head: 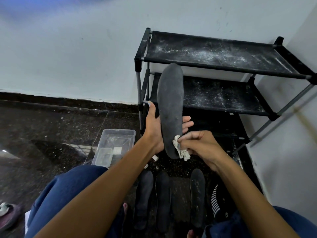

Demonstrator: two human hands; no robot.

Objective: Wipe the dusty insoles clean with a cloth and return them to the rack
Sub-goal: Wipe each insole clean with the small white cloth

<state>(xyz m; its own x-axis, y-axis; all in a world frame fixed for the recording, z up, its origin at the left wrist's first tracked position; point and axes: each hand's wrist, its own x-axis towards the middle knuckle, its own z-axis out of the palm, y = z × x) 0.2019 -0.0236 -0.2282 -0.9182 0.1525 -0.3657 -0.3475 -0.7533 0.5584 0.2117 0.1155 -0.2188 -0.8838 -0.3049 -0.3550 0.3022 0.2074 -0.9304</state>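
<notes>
rack (223, 66) shelves apparently bare, insoles (163, 200) crowding floor

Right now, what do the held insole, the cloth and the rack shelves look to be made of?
Held insole: dark grey, matte, likely foam or felt; its thin blade stands unsupported, dust-marked. Cloth: pale woven fabric, crumpled into soft folds. Rack shelves: black stretched fabric, apparently, dusted white, on grey metal-looking tubes with black plastic-looking joints.

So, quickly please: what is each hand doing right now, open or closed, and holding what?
Left hand: holds the insole upright, fingers behind it.
Right hand: closed on the cloth, pressing it to the insole.
</notes>
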